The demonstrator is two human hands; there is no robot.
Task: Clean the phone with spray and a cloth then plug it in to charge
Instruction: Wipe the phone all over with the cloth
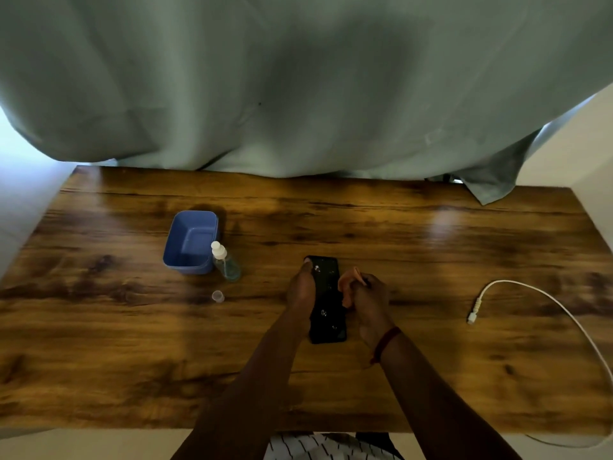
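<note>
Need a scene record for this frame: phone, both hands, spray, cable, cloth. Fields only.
phone: black flat phone, lying on the brown wooden table, pale specks on its face
left hand: fingers straight along the phone's left edge, fingertip at its far corner
right hand: curled at the phone's right edge; what the grip holds is unclear
spray: clear spray bottle with white nozzle, upright beside the blue plastic tub; small clear cap lies separately
cable: white charging cable, right of the phone, unplugged
cloth: not identifiable
</note>
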